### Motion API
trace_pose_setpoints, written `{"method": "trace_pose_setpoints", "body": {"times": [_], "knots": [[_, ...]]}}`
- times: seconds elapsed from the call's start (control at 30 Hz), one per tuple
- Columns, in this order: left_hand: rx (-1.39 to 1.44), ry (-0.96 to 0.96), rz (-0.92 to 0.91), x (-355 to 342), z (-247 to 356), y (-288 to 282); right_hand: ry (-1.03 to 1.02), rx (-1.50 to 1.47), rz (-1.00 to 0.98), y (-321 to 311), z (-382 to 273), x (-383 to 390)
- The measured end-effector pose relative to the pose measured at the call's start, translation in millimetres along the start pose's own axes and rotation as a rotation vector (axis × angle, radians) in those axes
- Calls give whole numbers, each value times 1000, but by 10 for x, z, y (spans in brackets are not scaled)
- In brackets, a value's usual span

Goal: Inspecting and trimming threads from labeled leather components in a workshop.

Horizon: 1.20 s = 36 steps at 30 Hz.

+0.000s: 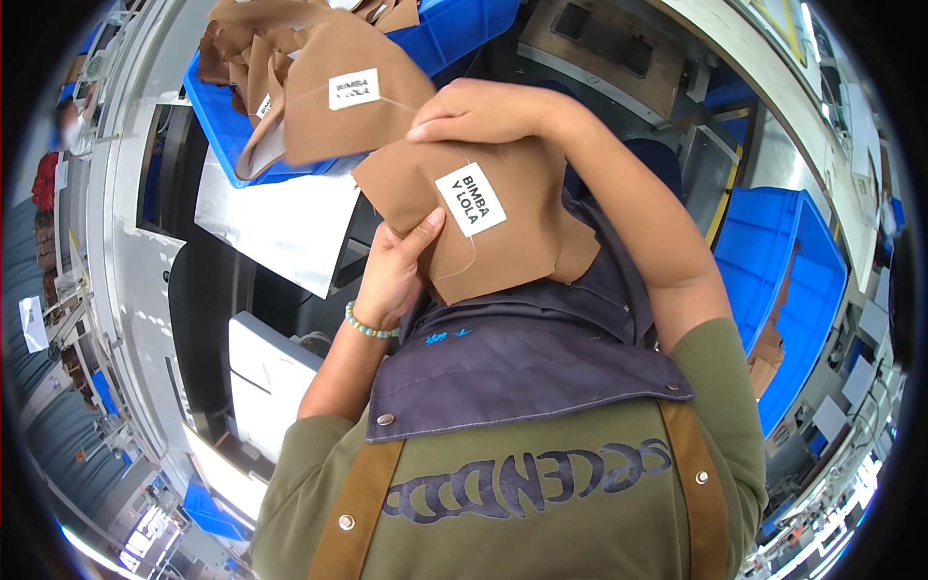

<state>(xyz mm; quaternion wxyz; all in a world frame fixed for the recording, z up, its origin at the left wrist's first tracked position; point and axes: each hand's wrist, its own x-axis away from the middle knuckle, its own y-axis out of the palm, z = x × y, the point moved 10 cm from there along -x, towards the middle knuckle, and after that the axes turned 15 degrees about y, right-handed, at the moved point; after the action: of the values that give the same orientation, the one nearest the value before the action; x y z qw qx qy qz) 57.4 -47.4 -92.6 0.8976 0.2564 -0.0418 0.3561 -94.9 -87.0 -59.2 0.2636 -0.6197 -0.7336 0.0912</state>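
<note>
In front of my chest lies a brown fabric piece [522,193] with a white printed label and a loose thread hanging from the label's lower edge. My left hand [394,269], wearing a beaded bracelet, grips its left side with the thumb pressed on top. Across its upper edge, my right hand [488,110] bends over with curled fingers on the cloth; the fingertips are partly hidden. Just beyond those fingers, a second brown fabric piece [377,121] with a similar white label drapes over the pile, slightly blurred. Whether my right hand touches that piece too, I cannot tell.
A blue bin [217,126] heaped with brown pieces stands at the far left. Another blue bin [764,227] with brown pieces is at the right. A pale metal sheet [280,227] lies below the first bin. Dark machinery with a flat plate [599,58] sits ahead.
</note>
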Motion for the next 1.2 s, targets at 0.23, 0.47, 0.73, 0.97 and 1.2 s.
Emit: {"method": "trace_pose_setpoints", "body": {"times": [0.23,0.47,0.73,0.97,1.2], "knots": [[-142,68,46,-188,146,-173,2,561,506,-916,228,863],[-377,125,-117,-311,438,284,0,743,750,-1019,280,1332],[-505,166,-184,-342,436,561,-72,876,1004,-1250,-18,1685],[-598,205,-246,-489,400,724,143,932,878,-1287,276,1755],[-701,262,-276,-451,684,730,169,942,936,-1299,555,1836]]}}
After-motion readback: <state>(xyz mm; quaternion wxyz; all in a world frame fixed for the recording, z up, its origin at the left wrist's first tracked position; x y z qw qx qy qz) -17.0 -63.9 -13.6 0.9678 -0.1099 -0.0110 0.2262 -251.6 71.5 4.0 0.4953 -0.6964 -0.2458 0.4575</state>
